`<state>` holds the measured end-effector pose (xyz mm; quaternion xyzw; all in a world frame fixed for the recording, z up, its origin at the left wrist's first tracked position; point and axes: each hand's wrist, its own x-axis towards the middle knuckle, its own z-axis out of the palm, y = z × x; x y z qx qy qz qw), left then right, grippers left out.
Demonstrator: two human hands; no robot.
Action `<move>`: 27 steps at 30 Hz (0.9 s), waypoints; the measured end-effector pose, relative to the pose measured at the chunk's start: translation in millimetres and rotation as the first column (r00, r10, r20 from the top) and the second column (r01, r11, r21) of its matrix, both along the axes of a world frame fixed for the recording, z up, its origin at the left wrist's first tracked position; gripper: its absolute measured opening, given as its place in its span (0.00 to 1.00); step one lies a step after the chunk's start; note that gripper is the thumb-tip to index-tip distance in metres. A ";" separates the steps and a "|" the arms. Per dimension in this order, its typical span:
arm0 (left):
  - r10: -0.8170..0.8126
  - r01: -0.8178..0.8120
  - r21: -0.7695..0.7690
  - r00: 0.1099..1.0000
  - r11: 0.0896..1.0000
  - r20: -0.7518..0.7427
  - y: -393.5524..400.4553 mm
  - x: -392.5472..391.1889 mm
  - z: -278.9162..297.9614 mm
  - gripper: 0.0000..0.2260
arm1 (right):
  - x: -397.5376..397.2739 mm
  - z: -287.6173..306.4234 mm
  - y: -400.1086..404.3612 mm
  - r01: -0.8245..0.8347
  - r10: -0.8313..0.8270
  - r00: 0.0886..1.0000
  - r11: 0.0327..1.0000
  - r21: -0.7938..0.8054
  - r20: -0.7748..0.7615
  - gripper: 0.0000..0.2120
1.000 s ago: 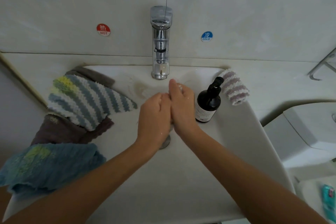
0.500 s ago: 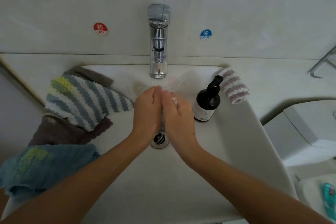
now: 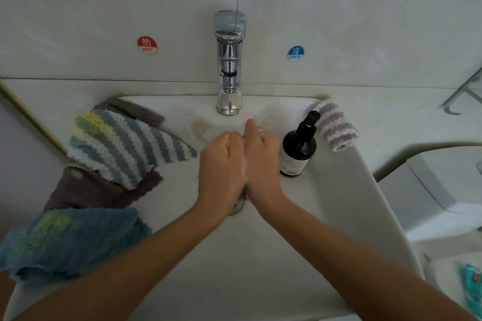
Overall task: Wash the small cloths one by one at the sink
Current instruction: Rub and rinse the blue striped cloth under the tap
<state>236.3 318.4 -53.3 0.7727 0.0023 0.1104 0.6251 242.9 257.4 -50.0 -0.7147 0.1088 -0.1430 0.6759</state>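
Head view: left hand [image 3: 221, 164] and right hand [image 3: 262, 159] pressed palm-to-palm over sink [image 3: 339, 203], fingers straight, holding nothing visible; lather evenly before next cloth

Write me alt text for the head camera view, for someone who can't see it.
Left hand and right hand press palm to palm, soapy, over the white sink below a chrome faucet. Striped, brown and blue cloths lie at left; a dark pump bottle stands at right.
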 end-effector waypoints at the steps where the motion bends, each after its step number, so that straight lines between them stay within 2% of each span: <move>1: 0.016 -0.017 -0.014 1.000 1.000 -0.013 3.6 9.6 -1.7 0.18 | -8.8 -2.1 3.9 -0.019 0.019 1.000 1.000 -0.014 0.002 0.23; 4: 0.033 -0.033 -0.005 0.999 0.999 0.000 7.0 12.0 -3.4 0.18 | -12.7 -2.8 7.0 -0.063 0.063 0.997 0.998 0.007 -0.037 0.24; 6: -0.008 0.008 0.012 1.000 1.000 0.018 1.7 -4.2 -3.2 0.18 | 2.7 0.8 1.4 -0.016 0.018 0.997 0.999 0.027 -0.071 0.25; 8: -0.027 0.027 -0.002 0.999 1.000 0.026 -0.3 -8.2 -0.7 0.18 | 4.5 1.5 -0.6 0.014 -0.012 0.999 0.999 0.030 -0.050 0.24; 11: -0.001 0.002 -0.005 1.000 1.000 0.029 7.5 10.8 -1.1 0.19 | -14.6 -1.0 5.0 -0.067 0.067 0.998 0.998 -0.015 -0.001 0.24; 15: -0.077 0.080 0.130 0.997 0.988 -0.030 13.5 19.4 3.8 0.17 | -3.0 2.6 -5.4 -0.150 0.150 0.989 0.988 -0.046 0.001 0.22; 18: -0.224 0.242 0.338 0.970 0.909 -0.092 31.6 28.6 18.5 0.17 | 3.2 3.0 -19.3 -0.158 0.157 0.987 0.987 -0.028 -0.037 0.14; 19: -0.255 0.278 0.359 0.960 0.891 -0.113 41.3 32.5 22.9 0.17 | 3.2 1.9 -24.3 -0.177 0.175 0.983 0.983 -0.039 -0.059 0.14; 21: -0.314 0.349 0.349 0.937 0.870 -0.154 60.4 37.0 31.3 0.17 | 4.2 4.5 -35.5 -0.200 0.191 0.978 0.972 -0.124 -0.082 0.15; 23: -0.359 0.414 0.344 0.909 0.843 -0.213 75.8 39.2 37.4 0.16 | 6.8 10.6 -44.1 -0.237 0.220 0.971 0.927 -0.291 -0.091 0.12; 25: -0.415 0.499 0.304 0.859 0.812 -0.301 86.6 40.7 43.0 0.13 | 8.8 15.8 -48.6 -0.317 0.288 0.948 0.841 -0.439 -0.135 0.09; 27: -0.478 0.582 0.249 0.795 0.774 -0.372 93.7 40.8 47.5 0.07 | 8.1 20.8 -52.2 -0.433 0.392 0.900 0.750 -0.500 -0.192 0.12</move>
